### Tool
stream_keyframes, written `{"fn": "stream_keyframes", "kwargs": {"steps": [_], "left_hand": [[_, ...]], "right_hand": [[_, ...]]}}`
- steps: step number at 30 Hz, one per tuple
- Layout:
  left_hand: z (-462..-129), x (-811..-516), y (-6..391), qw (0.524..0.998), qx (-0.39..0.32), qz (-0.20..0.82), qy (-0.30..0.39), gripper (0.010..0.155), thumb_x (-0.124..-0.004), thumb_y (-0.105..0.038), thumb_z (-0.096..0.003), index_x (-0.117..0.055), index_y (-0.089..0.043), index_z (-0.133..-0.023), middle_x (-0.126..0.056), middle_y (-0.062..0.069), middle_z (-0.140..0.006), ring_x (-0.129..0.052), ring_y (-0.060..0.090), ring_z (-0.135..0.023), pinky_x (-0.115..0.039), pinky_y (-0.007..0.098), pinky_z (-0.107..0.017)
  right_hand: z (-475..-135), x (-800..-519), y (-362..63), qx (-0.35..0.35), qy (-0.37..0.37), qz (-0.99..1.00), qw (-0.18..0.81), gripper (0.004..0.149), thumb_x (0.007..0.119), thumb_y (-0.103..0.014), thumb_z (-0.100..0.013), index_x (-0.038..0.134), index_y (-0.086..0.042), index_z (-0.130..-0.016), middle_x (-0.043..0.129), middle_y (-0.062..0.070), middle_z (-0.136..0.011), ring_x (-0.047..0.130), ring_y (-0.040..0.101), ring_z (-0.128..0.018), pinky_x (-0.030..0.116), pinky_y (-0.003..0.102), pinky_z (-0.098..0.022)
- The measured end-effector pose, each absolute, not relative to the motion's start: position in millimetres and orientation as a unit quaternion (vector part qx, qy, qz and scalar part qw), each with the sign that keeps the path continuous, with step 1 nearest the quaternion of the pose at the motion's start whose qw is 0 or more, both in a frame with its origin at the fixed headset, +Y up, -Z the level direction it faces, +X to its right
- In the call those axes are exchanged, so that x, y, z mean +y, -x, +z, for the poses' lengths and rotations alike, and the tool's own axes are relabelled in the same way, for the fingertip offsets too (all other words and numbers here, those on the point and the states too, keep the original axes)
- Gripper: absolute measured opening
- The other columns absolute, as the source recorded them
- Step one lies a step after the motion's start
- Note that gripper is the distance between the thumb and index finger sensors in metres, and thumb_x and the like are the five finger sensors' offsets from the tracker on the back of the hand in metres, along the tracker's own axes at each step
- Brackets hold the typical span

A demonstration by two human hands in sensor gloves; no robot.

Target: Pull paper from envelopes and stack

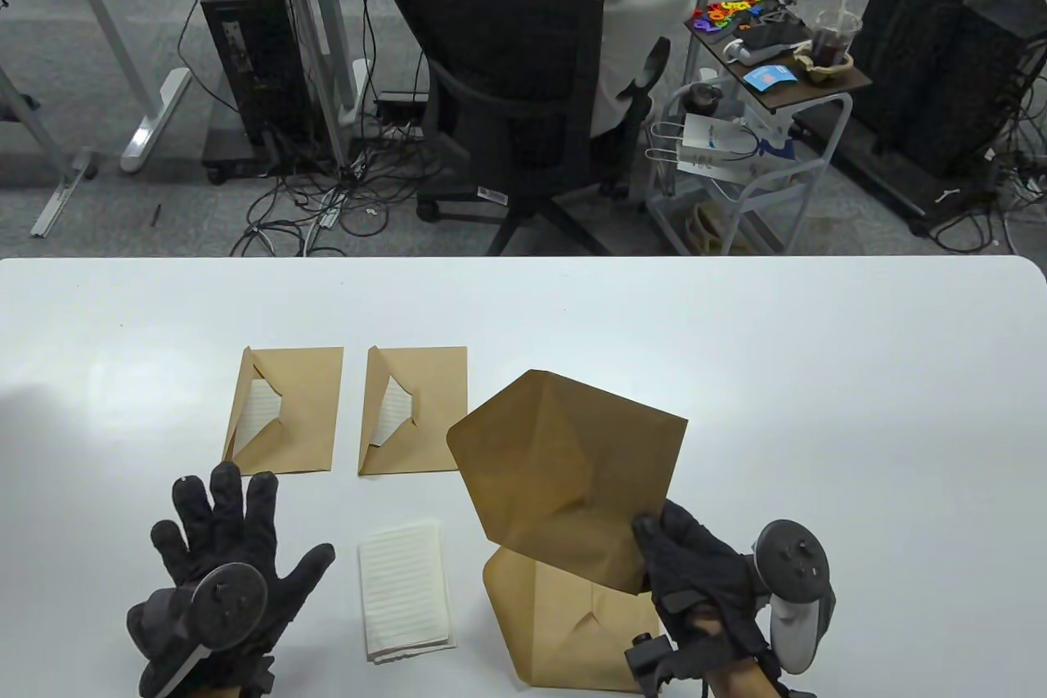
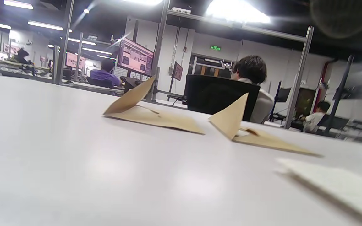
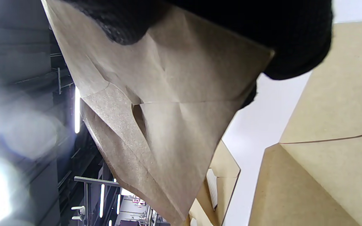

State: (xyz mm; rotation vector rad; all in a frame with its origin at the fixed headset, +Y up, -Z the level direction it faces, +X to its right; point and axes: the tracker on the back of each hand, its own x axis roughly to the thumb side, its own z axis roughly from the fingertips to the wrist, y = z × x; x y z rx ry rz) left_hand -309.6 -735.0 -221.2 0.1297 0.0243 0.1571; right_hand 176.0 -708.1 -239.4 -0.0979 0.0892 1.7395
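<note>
The table view is looking down over the white table (image 1: 736, 338) from its near edge. The left wrist view is skimming low across it; both are sharing the two far envelopes (image 1: 286, 412).

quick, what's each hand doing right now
Left hand: open, fingers spread, holding nothing.
Right hand: gripping a raised envelope by its corner.

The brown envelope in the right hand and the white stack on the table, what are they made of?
The brown envelope held up by the right hand looks like matte kraft paper: creased, with grainy fibres. The white lined stack looks like thin writing paper, with faint ruled lines and soft edges.
</note>
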Motion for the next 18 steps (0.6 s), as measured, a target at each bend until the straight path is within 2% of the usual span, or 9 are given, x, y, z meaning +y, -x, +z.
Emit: {"fn": "stream_keyframes", "kwargs": {"steps": [3, 8, 12, 14, 18], "left_hand": [[-224.1, -741.6, 310.2, 0.995, 0.021, 0.089, -0.031, 0.103, -0.068, -0.082, -0.0467, -0.017, -0.031, -0.12, -0.008, 0.003, -0.123, 0.0, 0.044, -0.112, -0.017, 0.074, -0.072], [-222.3, -743.5, 309.2, 0.994, 0.025, 0.101, -0.021, 0.102, -0.068, -0.081, -0.0469, -0.02, -0.028, -0.12, -0.012, 0.005, -0.123, -0.003, 0.044, -0.112, -0.019, 0.073, -0.073], [-224.2, -747.3, 308.9, 0.994, 0.027, 0.11, -0.006, 0.102, -0.069, -0.08, -0.0472, -0.022, -0.027, -0.12, -0.014, 0.005, -0.124, -0.004, 0.044, -0.113, -0.019, 0.073, -0.073], [-225.8, -749.5, 309.1, 0.993, 0.025, 0.111, 0.003, 0.102, -0.068, -0.08, -0.0472, -0.021, -0.027, -0.12, -0.014, 0.006, -0.124, -0.005, 0.044, -0.113, -0.019, 0.072, -0.073], [-226.9, -750.4, 307.8, 0.993, 0.025, 0.119, 0.01, 0.101, -0.069, -0.079, -0.0475, -0.022, -0.026, -0.12, -0.016, 0.006, -0.124, -0.006, 0.044, -0.113, -0.02, 0.072, -0.074]], "right_hand": [[-240.1, -712.0, -179.1, 0.053, 0.045, 0.773, 0.631, 0.044, 0.078, -0.033, -0.044, 0.083, -0.018, -0.086, 0.102, 0.011, -0.069, 0.107, 0.032, -0.047, 0.089, 0.051, -0.035], [-239.8, -714.4, -191.9, 0.067, 0.055, 0.753, 0.652, 0.044, 0.078, -0.033, -0.044, 0.083, -0.017, -0.085, 0.103, 0.011, -0.066, 0.108, 0.031, -0.044, 0.089, 0.049, -0.034], [-238.3, -724.4, -199.0, 0.118, 0.064, 0.748, 0.65, 0.044, 0.079, -0.032, -0.043, 0.084, -0.015, -0.084, 0.106, 0.012, -0.06, 0.11, 0.03, -0.039, 0.09, 0.049, -0.031], [-239.0, -735.3, -199.6, 0.173, 0.08, 0.768, 0.612, 0.045, 0.079, -0.032, -0.043, 0.085, -0.013, -0.083, 0.107, 0.012, -0.058, 0.11, 0.03, -0.037, 0.091, 0.048, -0.029], [-238.9, -748.9, -194.1, 0.221, 0.116, 0.782, 0.57, 0.046, 0.079, -0.031, -0.043, 0.084, -0.009, -0.083, 0.109, 0.013, -0.053, 0.112, 0.03, -0.033, 0.091, 0.048, -0.027]]}}
